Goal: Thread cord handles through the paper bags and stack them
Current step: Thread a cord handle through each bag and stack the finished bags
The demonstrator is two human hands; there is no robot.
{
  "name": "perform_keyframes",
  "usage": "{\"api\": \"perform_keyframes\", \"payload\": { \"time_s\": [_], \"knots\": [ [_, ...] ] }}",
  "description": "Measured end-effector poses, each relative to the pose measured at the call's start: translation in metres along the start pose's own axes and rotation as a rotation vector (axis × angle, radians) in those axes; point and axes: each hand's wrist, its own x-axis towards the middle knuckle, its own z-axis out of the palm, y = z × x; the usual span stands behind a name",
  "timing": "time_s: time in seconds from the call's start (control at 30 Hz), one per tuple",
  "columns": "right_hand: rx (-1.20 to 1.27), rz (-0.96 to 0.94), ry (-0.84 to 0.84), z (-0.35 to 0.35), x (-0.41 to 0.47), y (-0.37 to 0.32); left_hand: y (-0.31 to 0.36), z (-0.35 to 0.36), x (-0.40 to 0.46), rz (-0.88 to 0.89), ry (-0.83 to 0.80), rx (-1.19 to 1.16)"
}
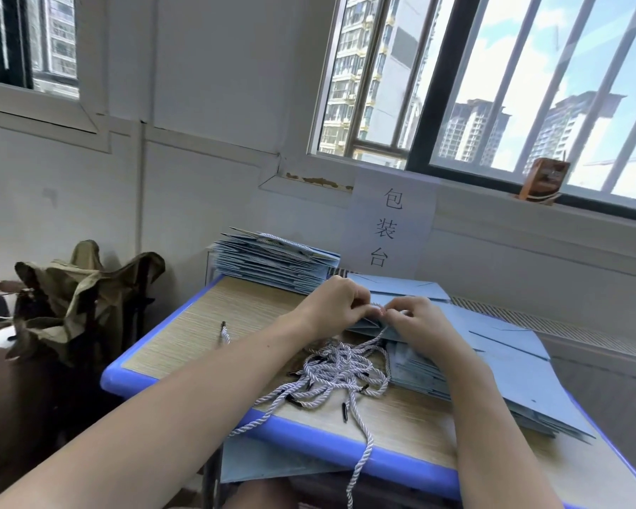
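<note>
head view looks down on a wood-grain tabletop [235, 317] with a blue rim. both bare forearms reach in from the bottom edge and meet near the middle of the tabletop. the left hand [333, 301] has its fingers curled, pinching a white twisted cord [382, 334] at the top edge of a flat blue paper bag [401, 290]. the right hand [413, 319] sits just beside it, fingertips touching the left hand's, also curled and pinching the same cord at the bag's edge. whether the cord already passes through a hole in the bag cannot be told, since the fingers hide that spot.

the cord runs down from the hands into a loose tangle of white cords [340, 376] with black tips, lying on the tabletop between the two forearms; one strand hangs over the near rim. a single short cord [224, 332] lies apart to the left. under the right forearm is a pile of flat blue bags [503, 365]. at the far left corner stands a second stack of bags [272, 262] with a cord lying on top.

a paper sign [390, 222] with printed characters hangs on the wall behind. a small brown carton [546, 180] stands on the windowsill. an olive folding chair [85, 288] stands to the left of the tabletop.
</note>
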Motion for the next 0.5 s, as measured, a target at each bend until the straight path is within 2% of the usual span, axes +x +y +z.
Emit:
{"api": "perform_keyframes", "payload": {
  "time_s": [0.5],
  "knots": [
    [-0.061, -0.027, -0.034, 0.0032, -0.0022, -0.0027, 0.0040, -0.0015, -0.0016, -0.013, -0.006, 0.076]
  ]
}}
